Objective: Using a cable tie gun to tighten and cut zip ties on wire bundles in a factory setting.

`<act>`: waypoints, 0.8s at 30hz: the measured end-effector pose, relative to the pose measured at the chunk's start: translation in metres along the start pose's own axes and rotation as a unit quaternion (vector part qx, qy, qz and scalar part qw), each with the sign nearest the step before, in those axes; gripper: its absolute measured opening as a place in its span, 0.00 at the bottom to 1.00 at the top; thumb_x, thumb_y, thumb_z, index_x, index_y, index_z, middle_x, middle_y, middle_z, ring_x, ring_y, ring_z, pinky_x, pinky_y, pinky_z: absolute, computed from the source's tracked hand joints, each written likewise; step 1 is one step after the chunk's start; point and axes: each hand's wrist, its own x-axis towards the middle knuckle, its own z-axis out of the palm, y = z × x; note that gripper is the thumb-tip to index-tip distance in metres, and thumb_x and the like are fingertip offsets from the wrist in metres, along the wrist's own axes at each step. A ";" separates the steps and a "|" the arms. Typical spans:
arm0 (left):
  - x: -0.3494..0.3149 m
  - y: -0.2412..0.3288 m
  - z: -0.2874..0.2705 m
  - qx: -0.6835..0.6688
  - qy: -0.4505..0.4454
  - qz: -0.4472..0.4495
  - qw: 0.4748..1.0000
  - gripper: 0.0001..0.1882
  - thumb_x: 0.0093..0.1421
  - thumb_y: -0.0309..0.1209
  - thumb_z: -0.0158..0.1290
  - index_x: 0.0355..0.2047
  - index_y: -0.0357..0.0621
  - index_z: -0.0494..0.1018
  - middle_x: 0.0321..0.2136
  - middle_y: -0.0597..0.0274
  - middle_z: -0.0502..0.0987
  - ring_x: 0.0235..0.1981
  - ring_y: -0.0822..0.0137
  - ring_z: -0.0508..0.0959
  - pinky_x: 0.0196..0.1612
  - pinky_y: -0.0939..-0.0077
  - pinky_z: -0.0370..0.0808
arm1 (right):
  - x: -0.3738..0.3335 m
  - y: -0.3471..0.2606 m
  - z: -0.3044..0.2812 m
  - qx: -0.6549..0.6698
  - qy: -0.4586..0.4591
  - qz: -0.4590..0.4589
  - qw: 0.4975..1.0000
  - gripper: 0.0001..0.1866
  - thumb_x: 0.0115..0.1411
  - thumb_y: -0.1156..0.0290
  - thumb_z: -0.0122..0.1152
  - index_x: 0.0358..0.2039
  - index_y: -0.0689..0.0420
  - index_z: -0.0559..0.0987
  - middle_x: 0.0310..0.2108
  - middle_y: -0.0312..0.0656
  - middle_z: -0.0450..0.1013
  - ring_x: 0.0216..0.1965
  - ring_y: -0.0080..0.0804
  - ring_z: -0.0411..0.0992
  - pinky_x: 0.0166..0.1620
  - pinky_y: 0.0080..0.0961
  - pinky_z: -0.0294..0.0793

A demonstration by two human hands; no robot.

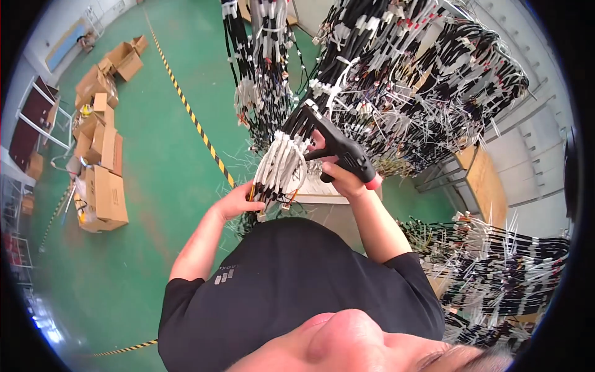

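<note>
Close to my body hangs a bundle of cables [279, 162] with white sleeves over black leads and a few orange and yellow wires at its lower end. My left hand [238, 201] is closed around the lower left side of this bundle. My right hand [344, 181] grips a black cable tie gun [341, 147] with a red knob at its rear end. The tool's nose lies against the black leads just above the white sleeves. Most of my right fingers are hidden behind the tool.
Thick hanks of wire harnesses [458, 93] with loose white tie tails hang ahead and to the right. More harnesses [502, 273] lie at the near right. Open cardboard boxes [105, 195] line the left, beyond a yellow-and-black floor stripe [198, 127]. A wooden board [486, 186] stands at right.
</note>
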 end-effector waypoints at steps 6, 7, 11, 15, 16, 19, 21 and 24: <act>0.026 0.001 0.009 0.039 -0.027 -0.042 0.998 0.45 0.58 0.39 0.71 0.70 0.37 0.63 0.62 0.59 0.76 0.63 0.65 0.74 0.70 0.65 0.66 | 0.009 0.001 -0.011 0.161 -0.002 0.054 0.986 0.32 0.44 0.73 0.75 0.52 0.58 0.77 0.45 0.35 0.72 0.48 0.28 0.69 0.54 0.30 0.71; 0.034 0.001 0.009 0.056 -0.037 -0.046 0.997 0.44 0.59 0.39 0.71 0.70 0.38 0.64 0.62 0.60 0.76 0.62 0.65 0.74 0.69 0.65 0.67 | 0.010 -0.001 -0.013 0.172 -0.010 0.070 0.983 0.31 0.43 0.72 0.76 0.51 0.59 0.77 0.44 0.35 0.72 0.43 0.26 0.70 0.48 0.26 0.70; 0.061 0.067 -0.001 0.419 -0.020 -0.081 0.904 0.39 0.58 0.48 0.69 0.64 0.39 0.74 0.59 0.50 0.80 0.60 0.60 0.79 0.66 0.64 0.72 | 0.013 -0.002 -0.024 0.211 -0.011 0.075 0.974 0.27 0.42 0.74 0.74 0.46 0.60 0.78 0.39 0.36 0.73 0.31 0.23 0.70 0.37 0.23 0.69; 0.094 0.141 0.022 0.383 0.247 0.182 0.871 0.31 0.58 0.43 0.69 0.58 0.42 0.78 0.55 0.52 0.82 0.57 0.56 0.81 0.63 0.62 0.75 | 0.009 0.017 -0.055 0.229 -0.062 0.100 0.966 0.37 0.42 0.74 0.74 0.58 0.58 0.78 0.44 0.36 0.76 0.47 0.29 0.72 0.54 0.27 0.68; 0.108 0.151 0.028 0.401 0.278 0.269 0.831 0.29 0.59 0.41 0.68 0.58 0.42 0.77 0.54 0.53 0.82 0.57 0.57 0.81 0.63 0.62 0.75 | 0.009 0.018 -0.056 0.228 -0.062 0.096 0.967 0.37 0.42 0.74 0.73 0.58 0.59 0.78 0.44 0.36 0.76 0.47 0.29 0.72 0.54 0.27 0.68; 0.145 0.179 0.057 0.275 0.225 0.220 0.909 0.27 0.62 0.27 0.65 0.60 0.34 0.73 0.54 0.54 0.82 0.56 0.63 0.81 0.62 0.66 0.77 | 0.013 0.002 -0.049 0.223 -0.060 0.083 0.970 0.30 0.42 0.75 0.73 0.50 0.61 0.79 0.40 0.36 0.74 0.36 0.26 0.72 0.42 0.24 0.70; 0.163 0.173 0.062 0.155 0.199 0.213 0.944 0.27 0.63 0.24 0.64 0.61 0.30 0.72 0.49 0.55 0.84 0.51 0.65 0.83 0.58 0.70 0.79 | 0.012 0.002 -0.052 0.214 -0.052 0.071 0.973 0.30 0.41 0.75 0.72 0.49 0.61 0.79 0.40 0.37 0.74 0.44 0.28 0.72 0.51 0.26 0.69; 0.173 0.156 0.052 0.227 0.244 0.258 0.907 0.17 0.68 0.24 0.60 0.54 0.29 0.76 0.41 0.61 0.86 0.37 0.73 0.82 0.45 0.76 0.78 | 0.013 0.019 -0.073 0.219 -0.056 0.058 0.972 0.33 0.41 0.76 0.71 0.53 0.61 0.78 0.45 0.39 0.76 0.49 0.31 0.72 0.59 0.31 0.68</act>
